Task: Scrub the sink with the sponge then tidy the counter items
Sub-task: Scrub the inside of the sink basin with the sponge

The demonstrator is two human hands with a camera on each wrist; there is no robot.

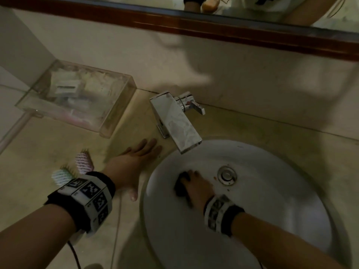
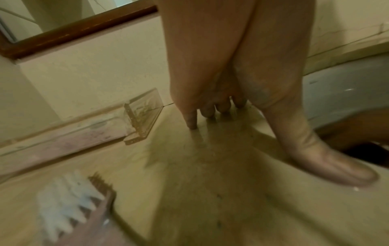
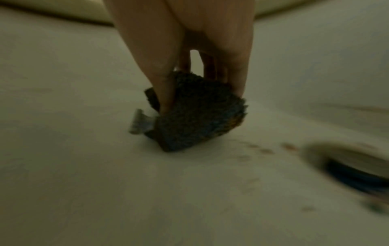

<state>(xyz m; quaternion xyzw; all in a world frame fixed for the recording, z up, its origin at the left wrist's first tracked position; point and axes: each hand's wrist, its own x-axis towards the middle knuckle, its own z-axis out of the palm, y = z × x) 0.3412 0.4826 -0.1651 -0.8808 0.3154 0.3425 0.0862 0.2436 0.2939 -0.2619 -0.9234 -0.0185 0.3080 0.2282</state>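
A round white sink [image 1: 272, 226] is set into the beige counter. Inside the bowl, left of the metal drain [image 1: 226, 175], my right hand [image 1: 194, 186] grips a dark sponge [image 1: 181, 184] and presses it against the bowl wall. In the right wrist view the fingers curl round the sponge [image 3: 195, 113], and a small grey tag sticks out of its left side. Brown specks lie near the drain [image 3: 353, 168]. My left hand [image 1: 136, 160] lies flat on the counter beside the sink rim, fingers straight [image 2: 210, 106], holding nothing.
A chrome faucet [image 1: 174, 121] reaches over the bowl's far rim. A clear plastic box [image 1: 77, 98] with toiletries stands at the back left. Two brushes, a pink one [image 1: 83, 162] and a green one [image 1: 61, 176], lie on the counter by my left wrist. A wood-framed mirror runs above.
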